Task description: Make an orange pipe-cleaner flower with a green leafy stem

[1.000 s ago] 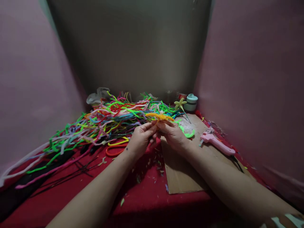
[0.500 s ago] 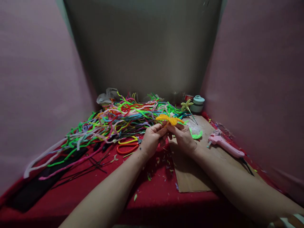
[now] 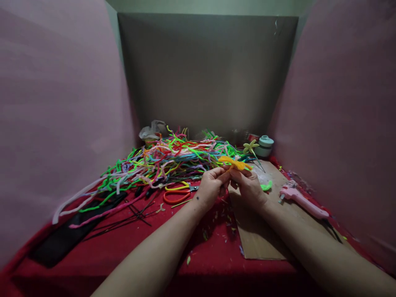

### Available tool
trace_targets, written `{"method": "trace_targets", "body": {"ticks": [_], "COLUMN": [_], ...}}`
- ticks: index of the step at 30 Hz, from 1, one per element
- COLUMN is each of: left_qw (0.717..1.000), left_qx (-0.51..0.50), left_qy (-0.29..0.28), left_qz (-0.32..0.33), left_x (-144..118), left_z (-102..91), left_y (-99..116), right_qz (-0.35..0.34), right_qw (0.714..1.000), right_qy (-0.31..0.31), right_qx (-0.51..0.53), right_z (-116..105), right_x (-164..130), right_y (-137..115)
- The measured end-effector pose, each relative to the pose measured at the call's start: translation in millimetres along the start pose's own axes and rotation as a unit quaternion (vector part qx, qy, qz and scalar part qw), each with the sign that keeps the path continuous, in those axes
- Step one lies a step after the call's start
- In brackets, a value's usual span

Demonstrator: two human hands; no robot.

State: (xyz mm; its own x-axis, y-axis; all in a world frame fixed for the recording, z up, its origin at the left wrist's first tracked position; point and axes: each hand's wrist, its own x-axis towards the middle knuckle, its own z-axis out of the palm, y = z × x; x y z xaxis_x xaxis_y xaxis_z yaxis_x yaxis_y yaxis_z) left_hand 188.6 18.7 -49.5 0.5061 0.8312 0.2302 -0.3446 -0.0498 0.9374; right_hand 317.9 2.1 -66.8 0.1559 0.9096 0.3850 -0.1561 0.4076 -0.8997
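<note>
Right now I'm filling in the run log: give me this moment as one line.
left hand: pinches orange pipe-cleaner piece | right hand: pinches same piece | scissors: lying left of hands | glue gun: on cardboard

Head camera looks forward-down, close above red table [image 3: 93, 264].

- A loose heap of many-coloured fuzzy pipe cleaners [image 3: 167, 159] spreads from 9 to 12 o'clock on the red cloth-covered surface [image 3: 204, 264].
- Orange-handled scissors [image 3: 179, 192] lie at the heap's near edge.
- A flat brown cardboard sheet [image 3: 262, 243] lies at 4 o'clock.
- A pink glue gun [image 3: 301, 200] rests at 3 o'clock.
- A pale green round container [image 3: 265, 146] stands at 1 o'clock, beside a pale yellow pipe-cleaner flower [image 3: 250, 146].
</note>
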Motion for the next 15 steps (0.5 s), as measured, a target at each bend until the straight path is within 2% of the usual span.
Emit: {"method": "trace_targets", "body": {"ticks": [7, 11, 13, 15], "left_qw": [0.999, 0.992, 0.973, 0.939], "left_qx": [0.047, 0.117, 0.212, 0.313], "left_qy": [0.019, 0.018, 0.026, 0.035], "left_qz": [-0.005, 0.04, 0.092, 0.138], "left_x": [-1.0, 2.4, 3.4, 4.0], "left_z": [2.4, -1.0, -3.0, -4.1], "left_y": [4.3, -2.7, -4.6, -4.2], "right_qz": [0.01, 0.017, 0.017, 0.015], "right_qw": [1.0, 0.999, 0.999, 0.998], "right_qy": [0.009, 0.03, 0.052, 0.069], "right_qx": [-0.001, 0.003, 0.002, 0.005], "right_z": [0.9, 2.4, 2.3, 1.5], "right_x": [-1.8, -2.1, -1.8, -1.2], "right_y": [-2.1, -5.3, -6.6, -6.7]}}
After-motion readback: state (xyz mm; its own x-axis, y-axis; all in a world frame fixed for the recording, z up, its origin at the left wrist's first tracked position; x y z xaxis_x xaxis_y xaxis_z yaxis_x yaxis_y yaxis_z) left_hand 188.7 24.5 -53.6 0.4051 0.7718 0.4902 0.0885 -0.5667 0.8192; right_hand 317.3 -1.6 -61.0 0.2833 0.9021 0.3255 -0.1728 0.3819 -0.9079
